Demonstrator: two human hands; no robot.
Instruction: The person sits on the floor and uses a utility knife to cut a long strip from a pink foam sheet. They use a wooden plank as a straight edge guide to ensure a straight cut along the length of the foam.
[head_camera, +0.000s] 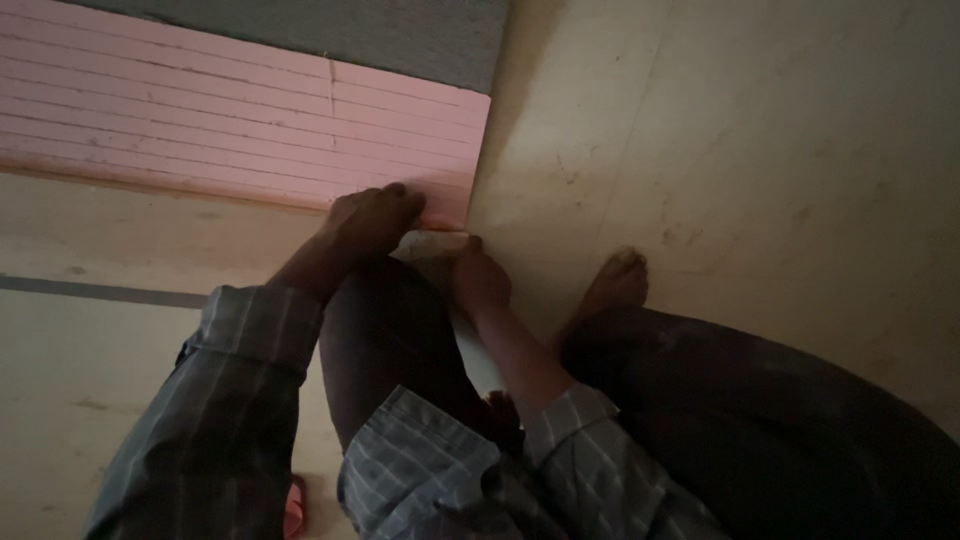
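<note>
Dim cream floor (760, 130) spreads beneath me as I crouch. My left hand (375, 218) presses flat on the pink ribbed panel (230, 120), steadying its corner. My right hand (478, 275) grips a pale tool (432, 243) against the panel's edge, beside my bare foot (615, 285).

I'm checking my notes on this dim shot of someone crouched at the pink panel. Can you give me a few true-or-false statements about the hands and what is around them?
1. The left hand rests on the lower edge of the pink ribbed panel. True.
2. The right hand holds a pale tool at the panel's corner. True.
3. The person wears gloves. False: both hands are bare.
4. The bare foot stands on the pink panel. False: it is on the beige floor.
5. The sleeves are plain white. False: they are grey checked.
</note>
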